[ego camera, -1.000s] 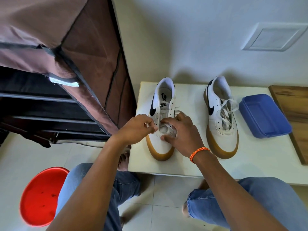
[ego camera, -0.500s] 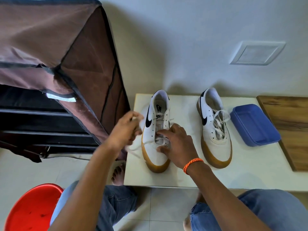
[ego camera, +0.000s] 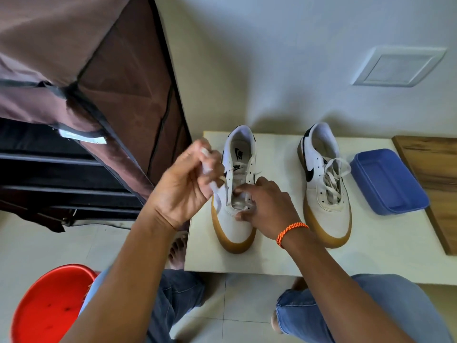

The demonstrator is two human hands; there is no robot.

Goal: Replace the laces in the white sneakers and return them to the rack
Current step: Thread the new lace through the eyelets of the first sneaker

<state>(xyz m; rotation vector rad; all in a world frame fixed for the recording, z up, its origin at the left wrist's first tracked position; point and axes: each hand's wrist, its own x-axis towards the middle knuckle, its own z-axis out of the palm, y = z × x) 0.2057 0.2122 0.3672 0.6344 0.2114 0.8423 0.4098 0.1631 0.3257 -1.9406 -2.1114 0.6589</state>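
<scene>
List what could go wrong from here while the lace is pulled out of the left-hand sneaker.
1. The left hand pulls the lace sideways; the sneaker being unlaced, steadied only by the right hand, could slide toward the near table edge.
2. The lace may snag in an eyelet and jerk the shoe.
3. A wide right-elbow move might knock the second sneaker or the blue tray.

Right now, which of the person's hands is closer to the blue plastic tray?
The right hand. It rests on the near sneaker, with the other sneaker between it and the blue tray; the left hand is farther away.
</scene>
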